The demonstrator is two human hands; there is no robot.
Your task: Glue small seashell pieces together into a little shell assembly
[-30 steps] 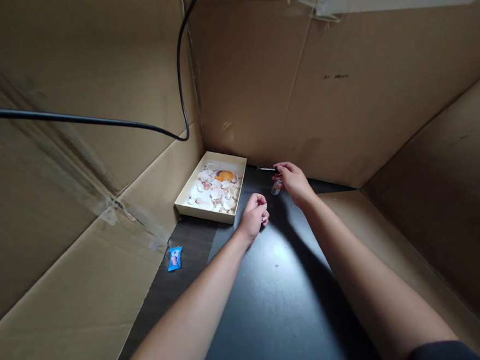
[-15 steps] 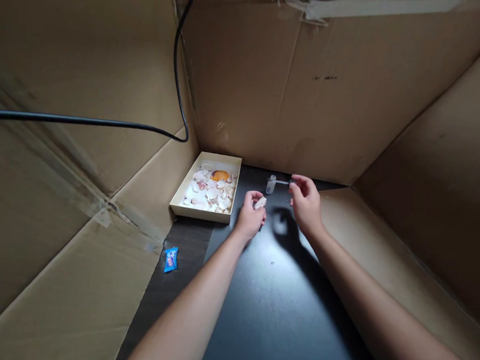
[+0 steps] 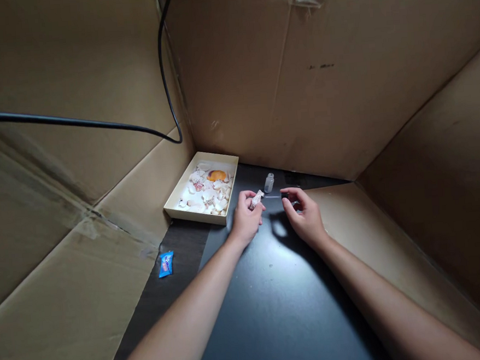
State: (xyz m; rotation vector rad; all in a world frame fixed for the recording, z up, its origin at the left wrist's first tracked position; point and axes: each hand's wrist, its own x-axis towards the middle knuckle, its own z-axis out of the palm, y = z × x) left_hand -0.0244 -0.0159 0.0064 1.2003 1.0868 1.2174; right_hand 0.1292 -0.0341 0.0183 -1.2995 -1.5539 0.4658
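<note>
My left hand (image 3: 246,217) is closed around a small whitish, rough-textured seashell (image 3: 257,199), pinched between thumb and fingers. From the right, my right hand (image 3: 306,215) grips the black cap of a bottle applicator (image 3: 284,195) whose thin pale stem points left. The stem's tip is at or very near the shell; whether it ends in a brush or a dropper I cannot tell. Just behind both hands, a small clear glass bottle (image 3: 269,183) stands upright with its mouth uncovered.
Left of my hands sits a cream tray (image 3: 196,219) full of shells, one of them orange. A blue wrapped packet (image 3: 166,264) lies nearer on the dark table (image 3: 270,315). Cardboard walls (image 3: 267,101) enclose the space, and a black cable (image 3: 108,125) hangs at upper left.
My right hand has brought the applicator away from the bottle, nearer and leftward to the shell. In my left hand the shell is turned more upright. The view has shifted slightly.
</note>
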